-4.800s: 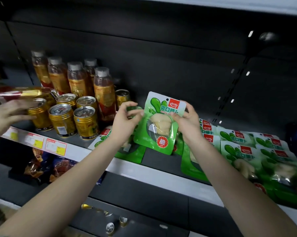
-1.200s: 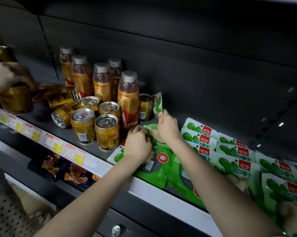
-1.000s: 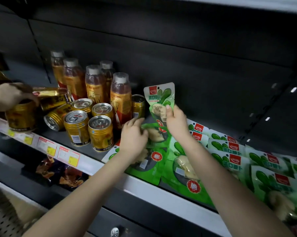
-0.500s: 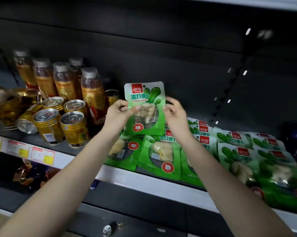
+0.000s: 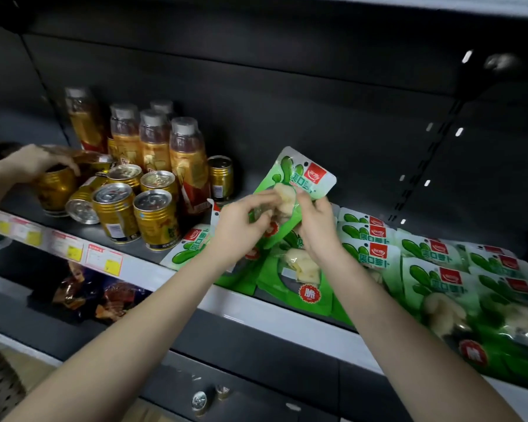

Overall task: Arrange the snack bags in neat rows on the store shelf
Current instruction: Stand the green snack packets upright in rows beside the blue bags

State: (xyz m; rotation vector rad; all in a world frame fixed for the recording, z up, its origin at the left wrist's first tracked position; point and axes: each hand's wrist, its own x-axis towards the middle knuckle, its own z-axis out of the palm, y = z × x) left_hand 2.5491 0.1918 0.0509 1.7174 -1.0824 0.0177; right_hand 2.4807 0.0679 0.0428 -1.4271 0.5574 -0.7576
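Observation:
A green snack bag (image 5: 299, 181) with a red logo is tilted in the air above the dark shelf (image 5: 147, 254). My left hand (image 5: 241, 226) pinches its lower left side and my right hand (image 5: 316, 223) grips its lower right edge. Below my hands several more green snack bags (image 5: 299, 278) lie flat near the shelf's front. To the right, rows of the same green bags (image 5: 433, 269) overlap one another as far as the frame edge.
Gold cans (image 5: 156, 217) and orange drink bottles (image 5: 189, 166) stand left of the bags, one can on its side. Another person's hand (image 5: 40, 161) holds a gold can at far left. Price tags (image 5: 104, 260) line the shelf front. Dark snack packs (image 5: 86, 296) sit below.
The held bag has tipped from upright to leaning right and sits lower between my hands. The view has swung left, bringing the cans and the other person's hand further in.

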